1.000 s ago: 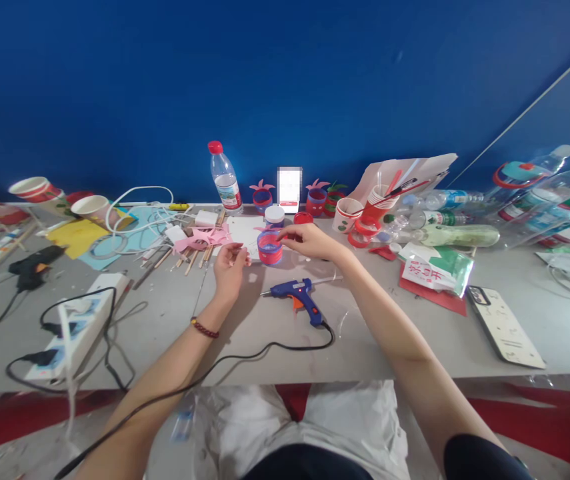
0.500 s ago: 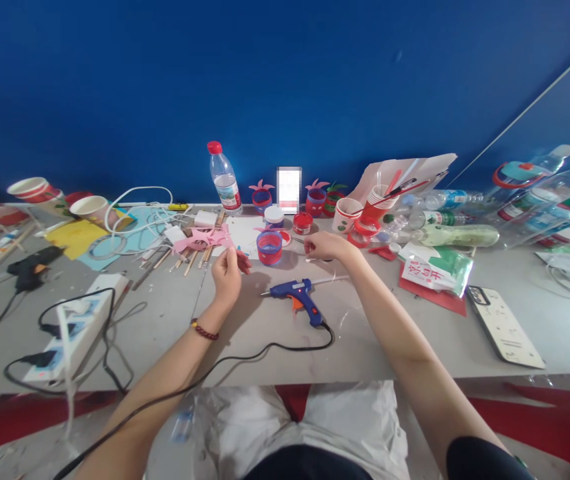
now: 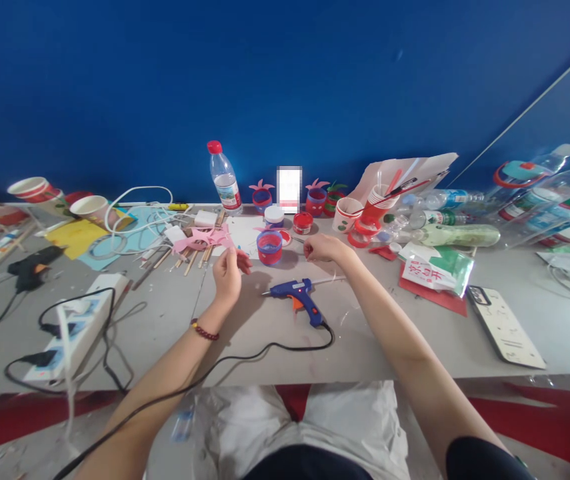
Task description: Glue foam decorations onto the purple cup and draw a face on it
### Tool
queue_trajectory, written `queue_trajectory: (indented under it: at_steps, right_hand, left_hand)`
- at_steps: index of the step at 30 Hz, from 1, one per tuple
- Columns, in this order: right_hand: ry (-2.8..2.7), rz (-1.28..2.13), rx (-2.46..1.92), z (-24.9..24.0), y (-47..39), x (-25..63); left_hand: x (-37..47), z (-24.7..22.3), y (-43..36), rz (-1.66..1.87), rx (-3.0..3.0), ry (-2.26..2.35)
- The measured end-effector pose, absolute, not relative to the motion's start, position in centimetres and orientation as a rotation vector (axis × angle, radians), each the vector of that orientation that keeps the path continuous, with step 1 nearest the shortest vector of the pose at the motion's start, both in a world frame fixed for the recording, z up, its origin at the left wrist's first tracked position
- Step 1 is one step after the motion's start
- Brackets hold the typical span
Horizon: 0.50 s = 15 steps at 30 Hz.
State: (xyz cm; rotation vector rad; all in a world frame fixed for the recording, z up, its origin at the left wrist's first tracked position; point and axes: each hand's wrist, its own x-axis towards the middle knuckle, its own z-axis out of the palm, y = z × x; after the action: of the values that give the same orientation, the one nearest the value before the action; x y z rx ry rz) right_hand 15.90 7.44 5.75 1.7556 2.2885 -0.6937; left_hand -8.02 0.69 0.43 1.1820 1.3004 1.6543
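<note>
My left hand [image 3: 227, 275] hovers over the table beside the pink paper cutouts [image 3: 205, 239]. Its fingers are loosely bent, thumb apart from them, and nothing shows in it. Just right of it stands a small cup painted red and blue-purple [image 3: 269, 252]. My right hand [image 3: 319, 248] is closed beyond the cup, and a thin stick [image 3: 297, 240] pokes out leftward from its fingertips, too small to name. That tip is near a red-stained lid [image 3: 285, 237] and an open jar of red paint [image 3: 303, 223]. A blue glue gun [image 3: 292, 290] lies between my forearms.
At the back stand a red-capped water bottle [image 3: 225, 183], a white-lidded jar [image 3: 274, 215] and several decorated cups. Paper cups with brushes [image 3: 379, 203] and plastic bottles [image 3: 459, 235] crowd the right. A phone [image 3: 505, 327] and a power strip [image 3: 77, 330] flank my arms; a black cord crosses my left forearm.
Almost nothing differs. Both hands keep their places, with only a slight shift of the fingers; the cup and the glue gun stay put.
</note>
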Motion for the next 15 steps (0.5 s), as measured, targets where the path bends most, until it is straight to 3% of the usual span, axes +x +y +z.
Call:
queue_trajectory:
  at_steps: [15]
  right_hand:
    - [2.274,-0.773,1.746,5.80,7.17,15.85]
  left_hand:
    - [-7.85,0.78,0.08,1.678,1.367,1.225]
